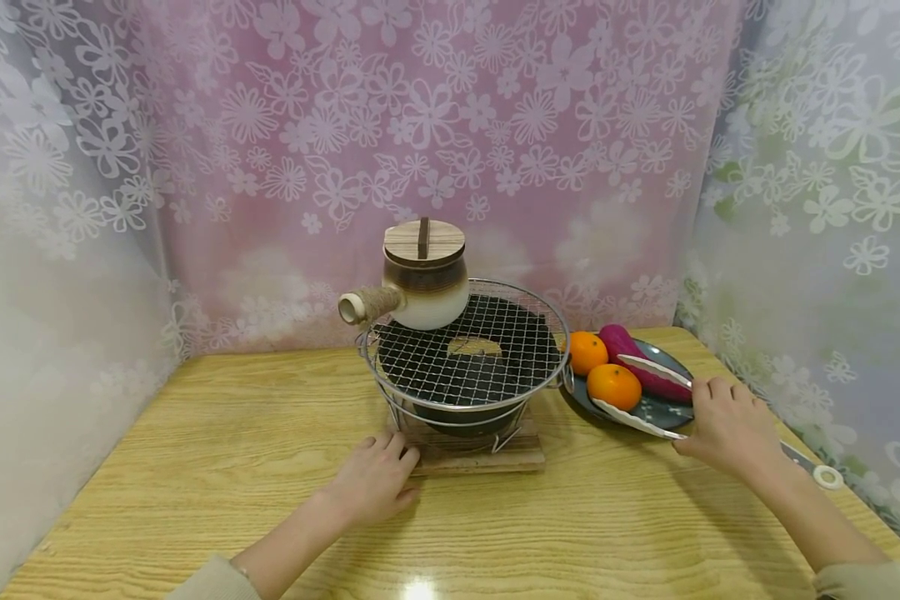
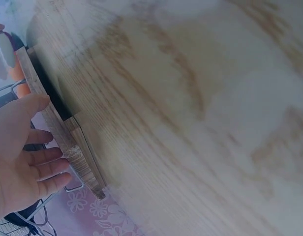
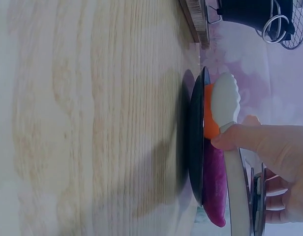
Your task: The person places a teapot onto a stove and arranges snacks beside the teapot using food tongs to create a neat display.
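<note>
1. Nearest the viewer, a pale wooden tabletop (image 1: pixel 195 467) fills the foreground, with both forearms reaching in from the bottom edge.
2. The left hand (image 1: pixel 375 479) lies palm down on the tabletop, its grip relaxed and spread, holding nothing. Its fingertips touch the front left corner of a wooden base board (image 1: pixel 480 454); the left wrist view shows the straight fingers (image 2: pixel 43 164) against the board's edge (image 2: pixel 68 142).
3. The right hand (image 1: pixel 727 425) is on the right side of the tabletop, its grip curled round a pair of white tongs (image 1: pixel 645 396). In the right wrist view the thumb (image 3: pixel 250 137) presses on the upper arm of the tongs (image 3: pixel 225 103).
4. The tongs stand open, their two scalloped tips on either side of the nearer orange (image 1: pixel 613 386), over a dark plate (image 1: pixel 663 410). I cannot tell whether the tips touch the fruit.
5. On the same plate, just behind, lie a second orange (image 1: pixel 587 352) and a purple sweet potato (image 1: pixel 630 354).
6. Left of the plate, the base board carries a round black stove (image 1: pixel 457 412) in a wire frame, topped by a wire grill mesh (image 1: pixel 487 350).
7. At the back left of the mesh stands a brown and cream ceramic pot (image 1: pixel 423 287) with a wooden lid (image 1: pixel 423 240) and a rope-wrapped side handle (image 1: pixel 363 304) pointing left.
8. Furthest back hang flower-patterned curtains (image 1: pixel 450 125), pink in the middle and pale at the sides.
</note>
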The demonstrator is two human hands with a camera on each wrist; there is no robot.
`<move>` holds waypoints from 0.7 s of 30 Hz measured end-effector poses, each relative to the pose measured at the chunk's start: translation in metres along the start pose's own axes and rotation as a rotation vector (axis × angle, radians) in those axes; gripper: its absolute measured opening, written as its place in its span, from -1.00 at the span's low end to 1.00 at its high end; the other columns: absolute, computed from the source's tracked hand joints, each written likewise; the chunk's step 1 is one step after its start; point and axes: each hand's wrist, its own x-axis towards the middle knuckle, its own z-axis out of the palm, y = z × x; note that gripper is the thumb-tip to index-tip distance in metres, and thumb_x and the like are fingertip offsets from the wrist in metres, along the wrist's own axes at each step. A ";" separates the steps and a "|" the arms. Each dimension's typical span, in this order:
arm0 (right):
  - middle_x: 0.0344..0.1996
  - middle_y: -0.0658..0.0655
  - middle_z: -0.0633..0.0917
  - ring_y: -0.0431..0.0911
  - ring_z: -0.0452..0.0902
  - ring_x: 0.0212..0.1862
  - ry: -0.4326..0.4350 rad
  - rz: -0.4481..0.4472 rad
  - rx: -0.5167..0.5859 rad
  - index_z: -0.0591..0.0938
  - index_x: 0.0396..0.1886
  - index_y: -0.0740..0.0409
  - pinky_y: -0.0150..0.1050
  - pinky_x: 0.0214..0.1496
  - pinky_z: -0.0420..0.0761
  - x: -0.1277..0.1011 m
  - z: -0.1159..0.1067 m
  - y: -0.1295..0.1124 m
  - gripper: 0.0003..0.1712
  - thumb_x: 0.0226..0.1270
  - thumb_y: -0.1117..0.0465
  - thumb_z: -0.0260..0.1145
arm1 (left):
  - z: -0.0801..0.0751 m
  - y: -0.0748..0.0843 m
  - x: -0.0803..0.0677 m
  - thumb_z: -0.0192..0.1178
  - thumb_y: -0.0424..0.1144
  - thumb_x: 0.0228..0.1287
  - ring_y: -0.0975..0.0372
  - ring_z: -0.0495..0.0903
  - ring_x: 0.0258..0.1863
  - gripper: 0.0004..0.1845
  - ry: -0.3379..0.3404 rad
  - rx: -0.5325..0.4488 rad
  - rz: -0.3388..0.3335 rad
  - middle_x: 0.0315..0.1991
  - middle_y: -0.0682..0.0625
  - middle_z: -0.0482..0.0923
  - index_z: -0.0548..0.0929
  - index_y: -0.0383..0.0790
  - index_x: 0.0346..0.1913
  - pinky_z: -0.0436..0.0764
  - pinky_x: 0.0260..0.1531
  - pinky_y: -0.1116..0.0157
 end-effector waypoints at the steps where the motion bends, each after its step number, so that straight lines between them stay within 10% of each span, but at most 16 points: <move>1: -0.20 0.54 0.42 0.41 0.32 -0.21 -0.005 0.003 -0.003 0.34 -0.07 0.60 0.25 -0.22 0.37 0.000 0.001 0.000 -0.01 -0.30 -0.10 0.53 | 0.000 0.000 0.000 0.20 0.13 0.13 0.07 0.47 -0.14 -0.54 0.007 -0.003 0.001 -0.22 -0.11 0.46 0.54 -0.21 -0.14 0.49 -0.25 0.20; 21: -0.33 0.48 0.43 0.35 0.33 -0.26 -0.022 -0.005 -0.024 0.37 -0.21 0.58 0.19 -0.22 0.37 0.009 0.008 0.005 -0.10 -0.32 -0.09 0.49 | -0.001 -0.001 0.000 0.22 0.09 0.11 0.08 0.47 -0.18 -0.57 0.020 -0.032 0.004 -0.25 -0.09 0.45 0.54 -0.21 -0.15 0.48 -0.29 0.21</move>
